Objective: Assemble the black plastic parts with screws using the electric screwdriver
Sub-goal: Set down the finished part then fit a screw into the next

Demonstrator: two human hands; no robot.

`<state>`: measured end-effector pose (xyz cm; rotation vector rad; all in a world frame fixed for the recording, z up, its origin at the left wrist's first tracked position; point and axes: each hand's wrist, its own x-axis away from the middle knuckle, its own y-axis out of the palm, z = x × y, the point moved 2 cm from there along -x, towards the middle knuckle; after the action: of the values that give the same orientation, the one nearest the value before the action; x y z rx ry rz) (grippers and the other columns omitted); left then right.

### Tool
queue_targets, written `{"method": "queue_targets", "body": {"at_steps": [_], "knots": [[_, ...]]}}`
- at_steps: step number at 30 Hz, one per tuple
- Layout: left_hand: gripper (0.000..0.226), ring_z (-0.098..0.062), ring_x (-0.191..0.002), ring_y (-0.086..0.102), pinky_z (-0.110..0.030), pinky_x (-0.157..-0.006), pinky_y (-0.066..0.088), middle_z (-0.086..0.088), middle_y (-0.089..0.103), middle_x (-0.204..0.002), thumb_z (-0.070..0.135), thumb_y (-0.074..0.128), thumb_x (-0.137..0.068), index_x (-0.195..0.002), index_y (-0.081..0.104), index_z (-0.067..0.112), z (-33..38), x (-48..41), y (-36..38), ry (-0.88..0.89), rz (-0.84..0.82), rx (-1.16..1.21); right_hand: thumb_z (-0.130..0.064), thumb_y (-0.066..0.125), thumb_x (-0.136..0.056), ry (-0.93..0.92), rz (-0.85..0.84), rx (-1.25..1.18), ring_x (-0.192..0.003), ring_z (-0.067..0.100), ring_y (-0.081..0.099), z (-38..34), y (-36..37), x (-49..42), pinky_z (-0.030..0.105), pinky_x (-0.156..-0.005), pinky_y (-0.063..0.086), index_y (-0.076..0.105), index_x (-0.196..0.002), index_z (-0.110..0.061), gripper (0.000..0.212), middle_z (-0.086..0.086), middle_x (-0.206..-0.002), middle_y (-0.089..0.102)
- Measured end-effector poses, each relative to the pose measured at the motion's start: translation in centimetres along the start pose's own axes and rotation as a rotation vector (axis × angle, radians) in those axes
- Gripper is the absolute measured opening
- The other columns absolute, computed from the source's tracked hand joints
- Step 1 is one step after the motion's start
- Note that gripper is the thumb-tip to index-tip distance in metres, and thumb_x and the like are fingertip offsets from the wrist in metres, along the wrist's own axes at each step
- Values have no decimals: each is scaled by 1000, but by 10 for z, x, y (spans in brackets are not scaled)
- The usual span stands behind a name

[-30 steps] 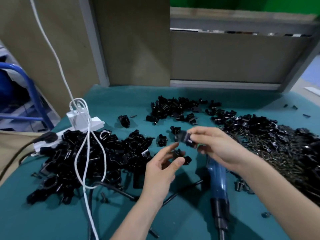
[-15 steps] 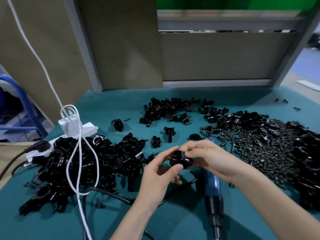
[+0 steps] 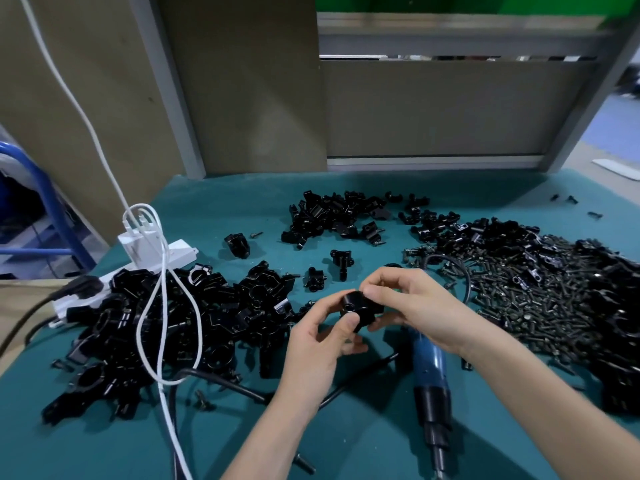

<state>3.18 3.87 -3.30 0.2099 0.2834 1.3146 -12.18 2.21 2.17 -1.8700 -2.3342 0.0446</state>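
At the left of the frame a white cord (image 3: 152, 306) loops over a heap of black parts (image 3: 207, 317) on the green bench (image 3: 104, 445). Near the middle, the left hand (image 3: 318, 344) pinches a round black part (image 3: 360, 308) from the left and below, with its thumb on the front. The right hand (image 3: 415, 306) pinches the same part from the right, with its fingertips curled over the top. So the part sits between both hands, up off the bench.

The job now looks like fitting two pieces together. To do it well, line the holes up straight and push the pieces snug before any screw goes in — a crooked fit could jam the screw.

The blue screwdriver (image 3: 431, 379) lies on the bench just under the right wrist — easy to grab. The screws (image 3: 540, 299) lie in a heap at the right of the frame.
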Motion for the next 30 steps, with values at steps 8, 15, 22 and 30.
{"method": "queue_targets", "body": {"at_steps": [8, 15, 22, 30], "knots": [[23, -26, -74, 72, -30, -68, 58, -5, 73, -98, 8, 62, -90, -108, 68, 20, -9, -6, -8, -67, 53, -46, -13, 80, -76, -108, 64, 562, -91, 6, 66, 4, -1, -5, 28, -91, 51, 65, -94, -26, 27, -9, -95, 69], [28, -14, -65, 68, -21, -63, 56, -8, 69, -96, -4, 64, -87, -99, 70, 20, -14, -9, -13, -58, 68, -278, -18, 83, -72, -67, 22, 671, -89, 10, 64, 18, -4, -11, 34, -89, 51, 69, -96, -24, 29, -6, -96, 68], [30, -18, -78, 72, -22, -72, 56, -14, 66, -105, -5, 64, -86, -93, 70, 24, -15, -10, -13, -80, 74, -257, -21, 82, -74, -67, -26, 719, -92, 3, 60, 20, -8, -13, 28, -92, 49, 68, -105, -23, 34, -11, -99, 61], [27, -1, -71, 61, -16, -63, 50, 13, 70, -89, 13, 77, -79, -89, 70, 37, -15, -11, -19, -22, 80, -492, -19, 81, -76, -3, -84, 675, -89, 9, 65, 19, -13, -14, 24, -85, 51, 66, -98, -28, 28, -7, -95, 68]]}}
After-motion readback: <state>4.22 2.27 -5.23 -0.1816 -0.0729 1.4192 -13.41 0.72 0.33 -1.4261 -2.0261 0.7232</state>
